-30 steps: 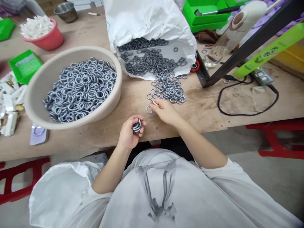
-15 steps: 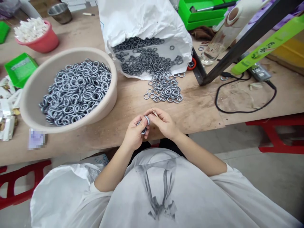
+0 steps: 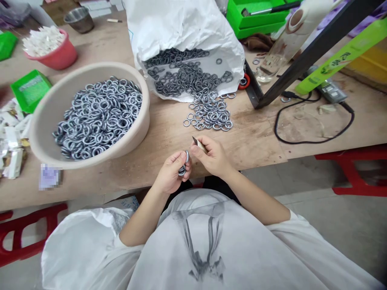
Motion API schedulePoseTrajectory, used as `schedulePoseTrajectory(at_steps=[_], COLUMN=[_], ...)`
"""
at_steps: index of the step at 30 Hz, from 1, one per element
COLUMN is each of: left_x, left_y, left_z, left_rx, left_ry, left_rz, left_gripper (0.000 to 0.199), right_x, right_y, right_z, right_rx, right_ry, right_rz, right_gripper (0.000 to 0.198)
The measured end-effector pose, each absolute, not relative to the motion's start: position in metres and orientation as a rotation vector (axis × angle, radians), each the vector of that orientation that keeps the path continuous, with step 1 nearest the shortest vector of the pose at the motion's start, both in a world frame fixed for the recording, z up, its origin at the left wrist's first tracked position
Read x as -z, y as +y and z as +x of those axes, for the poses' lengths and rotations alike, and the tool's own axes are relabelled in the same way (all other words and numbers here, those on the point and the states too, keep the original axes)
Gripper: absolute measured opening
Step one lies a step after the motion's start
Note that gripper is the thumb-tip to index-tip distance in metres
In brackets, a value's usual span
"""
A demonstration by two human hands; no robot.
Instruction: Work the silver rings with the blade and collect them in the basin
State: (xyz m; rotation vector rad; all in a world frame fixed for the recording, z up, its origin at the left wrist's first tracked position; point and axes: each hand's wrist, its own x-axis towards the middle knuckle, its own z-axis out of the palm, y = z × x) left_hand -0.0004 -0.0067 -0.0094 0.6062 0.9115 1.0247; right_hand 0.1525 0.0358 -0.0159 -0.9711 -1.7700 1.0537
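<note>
My left hand (image 3: pixel 173 172) is closed around a few grey rings (image 3: pixel 182 170), one of them standing up between thumb and forefinger. Just to its right, my right hand (image 3: pixel 213 158) grips a small knife (image 3: pixel 200 144) with a dark pointed blade and a pale handle; the blade points up and left, apart from the rings. Beyond the hands, a loose heap of grey rings (image 3: pixel 210 112) lies on the wooden table (image 3: pixel 250 139). It spills from a white sack (image 3: pixel 178 28) lying on its side. A large beige basin (image 3: pixel 39 139) on the left holds many more such rings.
A black metal post (image 3: pixel 302 56) slants up at the right, near a clear bottle (image 3: pixel 272 58) and a looped black cable (image 3: pixel 275 125). Far left stand a red bowl (image 3: pixel 65 54) of white pieces and a green tray (image 3: pixel 22 90). Red stools (image 3: pixel 356 171) flank the table.
My hands have moved apart. The right hand with the knife has shifted right and turned, so the blade's flat side shows; the left hand still holds its rings, slightly lower.
</note>
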Motion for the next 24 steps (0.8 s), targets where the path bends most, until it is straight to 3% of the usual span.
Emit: schedulePoseTrajectory(at_steps=[4,8,12,18,24], left_x=[0.009,0.011,0.01,0.006,0.01], left_y=[-0.007,-0.007,-0.01,-0.02,-0.014], left_z=[-0.002,-0.001,-0.005,-0.007,-0.009], left_rx=[-1.04,-1.04,-1.019,-0.845,-0.992], left_ry=[0.924,0.934,0.928,0.84,0.982], left_rz=[0.58,0.583,0.637,0.804,0.688], left_gripper=[0.044,0.045,0.045,0.045,0.045], right_x=[0.008,0.003,0.004,0.02,0.016], right_y=[0.03,0.021,0.025,0.055,0.055], right_z=[0.162,0.16,0.16,0.169,0.153], right_rx=[-0.78,-0.725,-0.781,-0.843,-1.223], right_ry=[-2.102,-2.231,-2.247,-2.002,-1.986], right_rz=[-0.938,-0.957,-0.977,-1.393,-0.98], right_gripper=[0.042,0.045,0.046,0.045,0.038])
